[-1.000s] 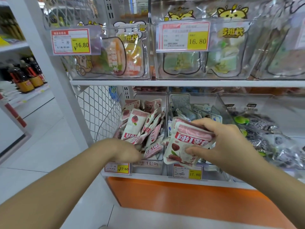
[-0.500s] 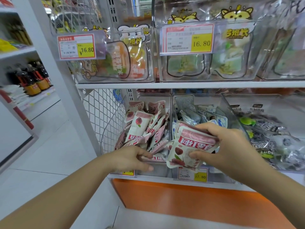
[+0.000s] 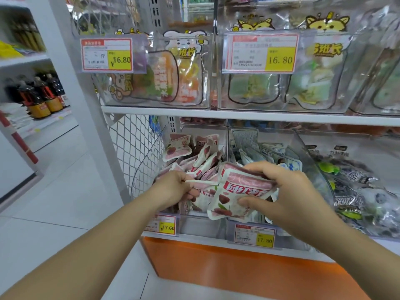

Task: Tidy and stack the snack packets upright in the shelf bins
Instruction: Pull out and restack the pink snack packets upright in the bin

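Left hand (image 3: 173, 188) with packet (image 3: 202, 194), now beside right hand's (image 3: 279, 191) stack (image 3: 236, 198)

Pink-white packets (image 3: 242, 189) (red fruit print); neighbouring packets (image 3: 270, 151) seemingly blue-white.

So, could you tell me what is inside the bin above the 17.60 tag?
Pink-and-white snack packets, jumbled; the left hand grips one. The right hand and its held stack cover the front.
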